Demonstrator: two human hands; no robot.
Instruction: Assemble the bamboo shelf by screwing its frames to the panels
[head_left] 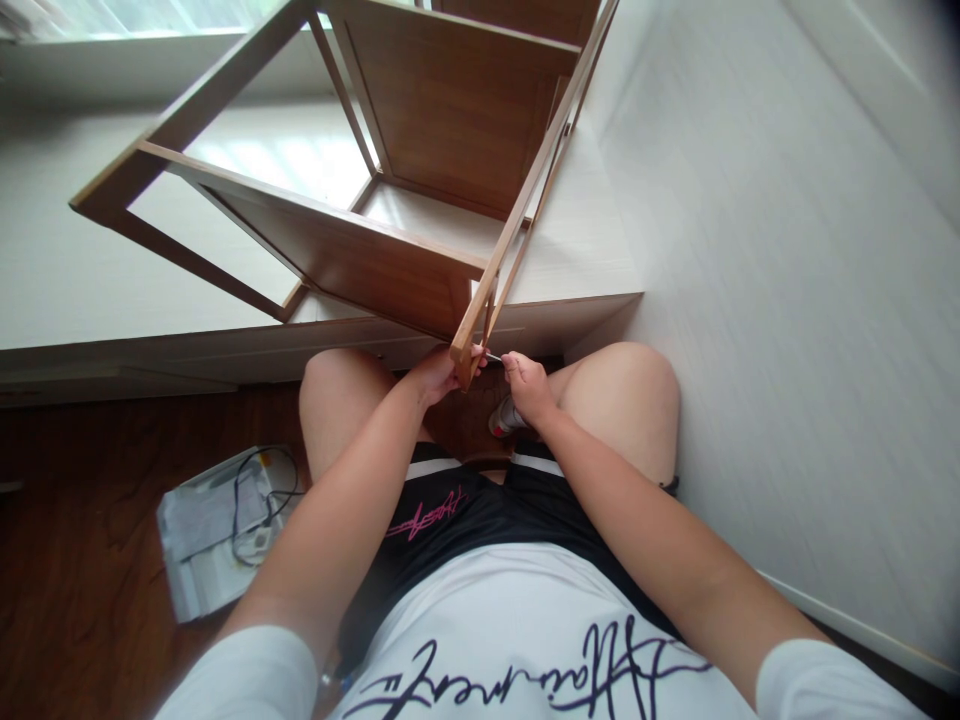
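Note:
A brown wooden shelf frame (405, 240) with panel shelves lies tilted on the pale ledge, one end reaching out over my knees. My left hand (444, 374) is closed around the near end of its rail (480, 310), fingers partly hidden behind the wood. On the right, my right hand (526, 384) is closed on a thin metal tool (493, 357). Only the tool's slim shaft shows, pointing left at the rail's end; its handle is hidden in the fist. Whether the tip sits in the wood I cannot tell.
The pale ledge (60, 270) runs along the back, with a window (150, 15) behind it. A pale wall (765, 330) rises close on the right. On the dark wood floor (82, 560) at left lies a white package (199, 570) with a black cable (236, 510).

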